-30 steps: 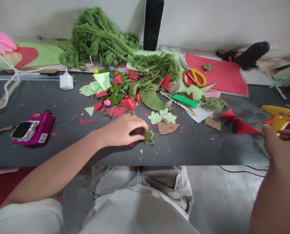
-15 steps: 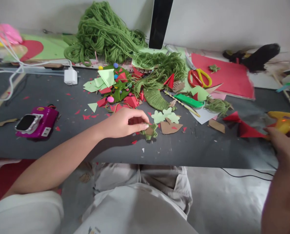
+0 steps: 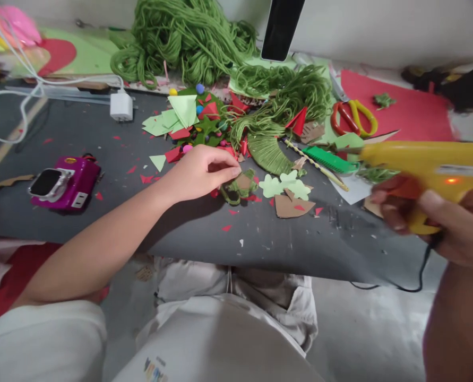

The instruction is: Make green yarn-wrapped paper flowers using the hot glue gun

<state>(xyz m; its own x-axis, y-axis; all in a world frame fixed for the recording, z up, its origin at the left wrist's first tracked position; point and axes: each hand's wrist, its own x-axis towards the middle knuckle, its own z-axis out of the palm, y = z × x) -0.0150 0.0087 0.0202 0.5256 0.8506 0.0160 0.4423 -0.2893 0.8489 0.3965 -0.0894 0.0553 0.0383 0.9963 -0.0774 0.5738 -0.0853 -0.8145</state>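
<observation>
My left hand (image 3: 198,172) pinches a small cardboard piece wrapped in green yarn (image 3: 239,187) and holds it just above the dark table (image 3: 204,233). A yellow hot glue gun (image 3: 423,164) is gripped in my right hand (image 3: 439,220) at the right, lifted off the table, with its nozzle pointing left and an orange light lit on its side. The nozzle tip is well to the right of the yarn piece. A brown cardboard scrap (image 3: 292,206) and a pale green paper cutout (image 3: 286,185) lie between them.
A big heap of green yarn (image 3: 188,42) lies at the back. Red and green paper scraps (image 3: 188,119), red-and-yellow scissors (image 3: 353,118), a green comb (image 3: 326,159), a red sheet (image 3: 403,109), a white charger (image 3: 120,106) and a magenta device (image 3: 65,183) are on the table.
My right hand has lifted the glue gun off the table and swung it leftward. My left hand has raised the yarn-wrapped piece slightly. The camera has tilted down.
</observation>
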